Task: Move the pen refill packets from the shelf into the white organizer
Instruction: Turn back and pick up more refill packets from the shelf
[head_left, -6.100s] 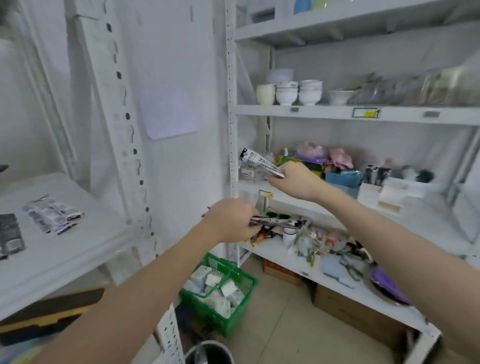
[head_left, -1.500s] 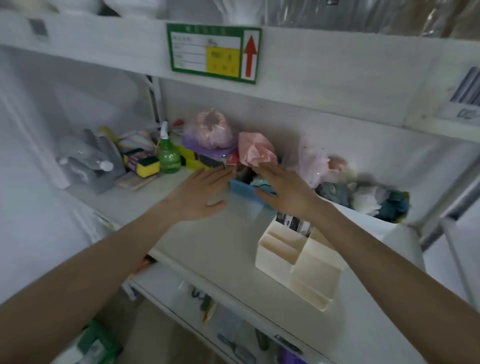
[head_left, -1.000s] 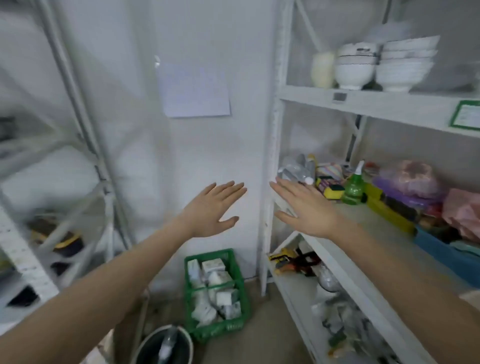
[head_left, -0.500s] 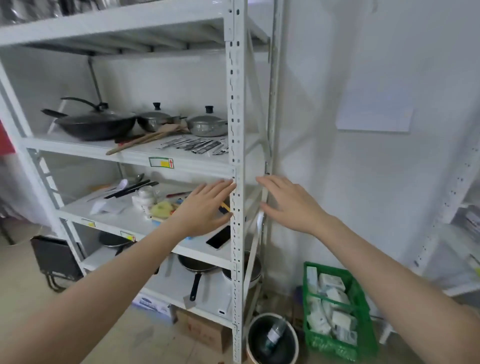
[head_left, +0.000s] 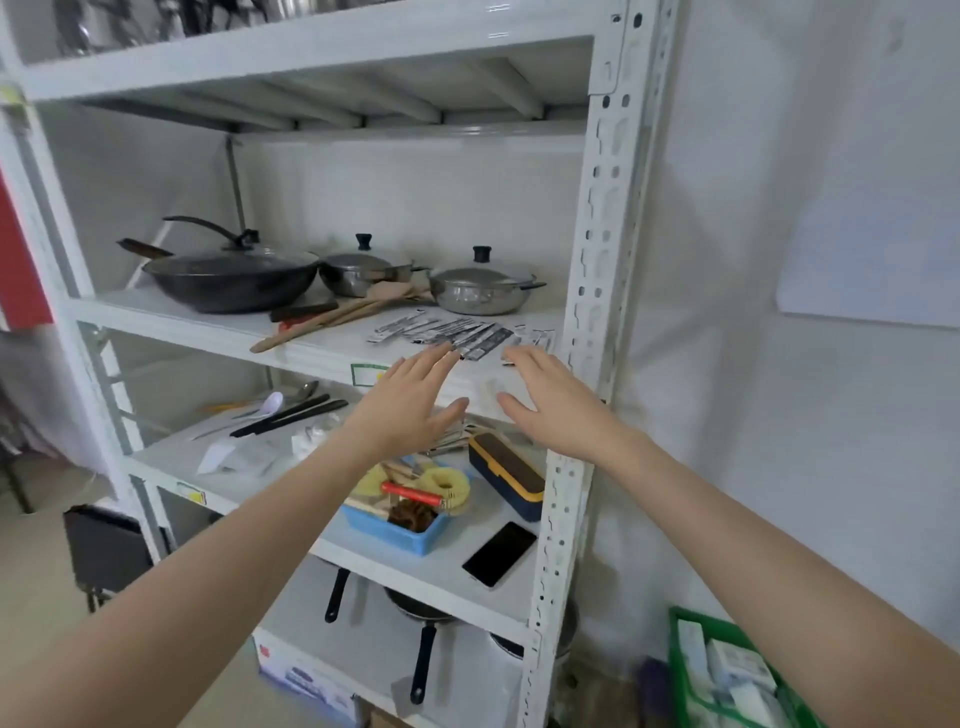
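Note:
Several pen refill packets (head_left: 457, 331) lie flat in a fanned row on the front right part of the pot shelf (head_left: 322, 353). My left hand (head_left: 410, 400) is stretched out with straight fingers, its fingertips just below the near ends of the packets. My right hand (head_left: 545, 400) is also flat and empty, its fingertips by the rightmost packets next to the steel upright (head_left: 597, 260). Neither hand holds anything. The white organizer is out of view.
A black wok (head_left: 228, 275) and two lidded steel pots (head_left: 478, 286) stand behind the packets, wooden utensils (head_left: 332, 317) beside them. The shelf below holds a blue tray (head_left: 400, 519), a lunch box (head_left: 506, 467) and a phone (head_left: 498, 553). A green crate (head_left: 737, 670) sits on the floor at right.
My view swung left from the organizer's shelving to the pot shelving and closed in. Both empty hands rose from the upright up to the packets' shelf edge.

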